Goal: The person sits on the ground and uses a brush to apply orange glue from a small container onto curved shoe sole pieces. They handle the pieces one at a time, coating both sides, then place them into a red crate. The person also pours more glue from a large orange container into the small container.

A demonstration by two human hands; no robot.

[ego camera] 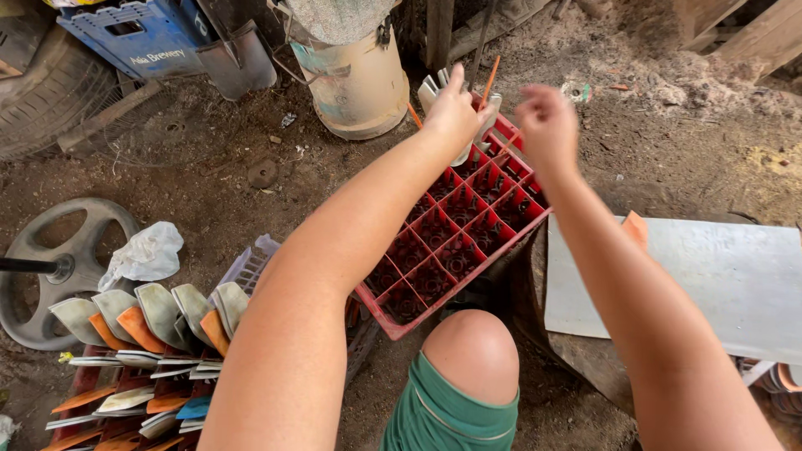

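Note:
My left hand (451, 108) reaches over the far corner of a red plastic bottle crate (455, 242) and grips a pale grey plastic piece (434, 88) standing in a far compartment. My right hand (547, 125) hovers just right of it above the crate's far edge, blurred, fingers curled with nothing seen in them. Thin orange sticks (490, 79) poke up beside the grey piece. The crate's divided cells look empty nearer me. My bare knee (472, 351) in green shorts is below the crate.
Several grey, orange and white scoop-shaped plastic pieces (159, 313) are stacked in rows at lower left. A grey wheel rim (63, 250), tyre (42, 92), blue crate (138, 33), shovel blade (238, 58) and beige bucket (359, 83) lie on dirt ground. A grey flat sheet (727, 280) lies right.

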